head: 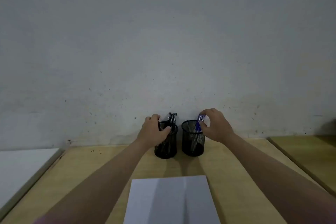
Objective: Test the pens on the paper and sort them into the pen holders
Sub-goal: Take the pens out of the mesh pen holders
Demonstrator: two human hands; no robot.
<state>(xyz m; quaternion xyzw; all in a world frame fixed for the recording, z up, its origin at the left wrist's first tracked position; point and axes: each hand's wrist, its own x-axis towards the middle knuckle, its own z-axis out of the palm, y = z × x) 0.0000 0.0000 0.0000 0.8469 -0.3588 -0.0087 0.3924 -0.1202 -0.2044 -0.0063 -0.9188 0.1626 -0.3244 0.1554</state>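
Head view: wooden table (76,172), white paper (171,200) near its front edge. Behind the paper, two mesh pen holders by the wall. Left hand (154,129) grips the left holder's (166,143) rim; right hand (215,125) pinches blue pens (199,123) in the right holder (192,140).

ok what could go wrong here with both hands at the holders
The left hand grips the rim of the left black mesh pen holder, so a pull might tip it. The right hand pinches blue pens in the right black mesh holder; lifting at an angle could drag that holder over.
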